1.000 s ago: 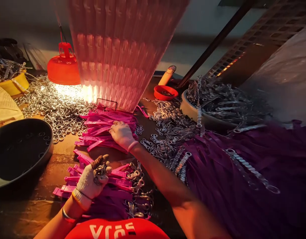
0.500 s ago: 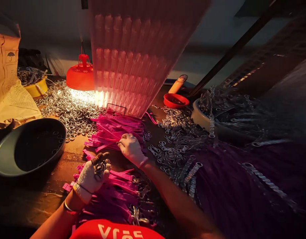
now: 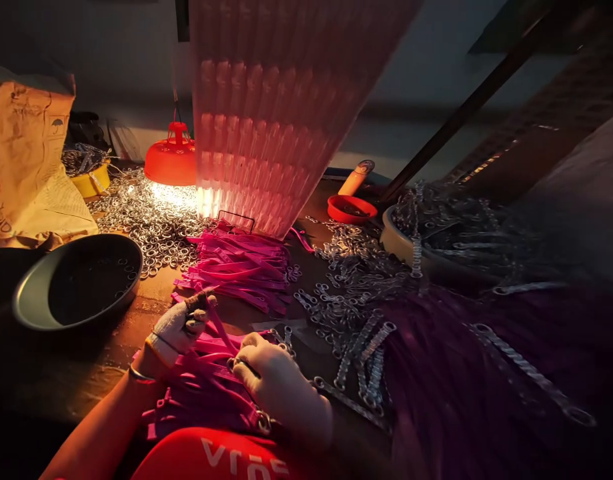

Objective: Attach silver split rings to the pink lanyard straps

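My left hand (image 3: 179, 328), in a pale glove with dark wrapping on a finger, is closed on one end of a pink strap (image 3: 219, 327). The strap runs down to my right hand (image 3: 276, 377), also gloved, whose fingers are pinched at its other end. What else the right fingers hold is hidden. Under both hands lies a lower pile of pink straps (image 3: 211, 393), with metal rings and clasps at its right side. Beyond them is an upper pile of pink straps (image 3: 241, 267).
Metal rings (image 3: 161, 230) are heaped under a red lamp (image 3: 170, 160). At left stands a dark bowl (image 3: 29, 307). Metal clasps (image 3: 356, 267), a red dish (image 3: 351, 217), a large basin (image 3: 394, 237) and purple material (image 3: 451, 373) are at right. A ribbed translucent sheet (image 3: 271, 133) rises behind the piles.
My right hand has come back from the upper pile toward my body, and a pink strap now stretches between both hands. My left hand has taken hold of its end. The view has shifted slightly.
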The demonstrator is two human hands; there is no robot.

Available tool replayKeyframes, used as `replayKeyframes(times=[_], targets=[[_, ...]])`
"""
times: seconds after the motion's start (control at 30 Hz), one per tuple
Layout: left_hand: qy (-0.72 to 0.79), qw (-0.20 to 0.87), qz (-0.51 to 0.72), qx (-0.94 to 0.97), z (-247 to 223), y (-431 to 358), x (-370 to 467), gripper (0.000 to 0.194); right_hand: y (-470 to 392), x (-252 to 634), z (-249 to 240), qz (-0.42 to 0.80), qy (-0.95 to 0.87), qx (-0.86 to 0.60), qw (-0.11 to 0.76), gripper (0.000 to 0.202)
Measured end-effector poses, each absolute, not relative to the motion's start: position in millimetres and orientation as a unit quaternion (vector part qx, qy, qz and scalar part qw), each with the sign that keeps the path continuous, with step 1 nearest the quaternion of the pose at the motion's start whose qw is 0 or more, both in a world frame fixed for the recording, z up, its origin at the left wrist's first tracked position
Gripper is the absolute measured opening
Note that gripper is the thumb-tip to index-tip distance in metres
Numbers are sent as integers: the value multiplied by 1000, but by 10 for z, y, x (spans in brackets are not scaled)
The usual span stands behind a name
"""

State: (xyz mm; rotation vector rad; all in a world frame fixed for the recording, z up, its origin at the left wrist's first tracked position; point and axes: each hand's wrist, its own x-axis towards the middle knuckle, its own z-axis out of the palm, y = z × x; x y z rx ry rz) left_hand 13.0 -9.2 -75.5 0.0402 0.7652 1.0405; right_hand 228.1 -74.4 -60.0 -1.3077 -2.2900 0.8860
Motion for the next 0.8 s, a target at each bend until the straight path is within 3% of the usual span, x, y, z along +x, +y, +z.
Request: replayKeyframes(times=[0.1, 0.2, 0.33, 0.63, 0.8], targets=[[390, 786, 474, 82, -592, -118, 104, 30, -886, 2288, -590, 403, -793, -412, 199, 19], [448, 748, 438, 219, -516, -235, 191, 17, -855, 2285, -549, 466, -754, -373, 275, 14], [488, 682, 391, 379, -612, -447, 376, 32, -655, 2297, -561, 368, -728, -466, 342, 21], [494, 688, 281, 450, -717, -573, 482, 41, -607, 2268, -627, 65, -852, -507, 112, 17], [474, 620, 201, 592, -645, -412, 466, 34, -555, 2304, -694, -19, -883, -463, 81, 23]])
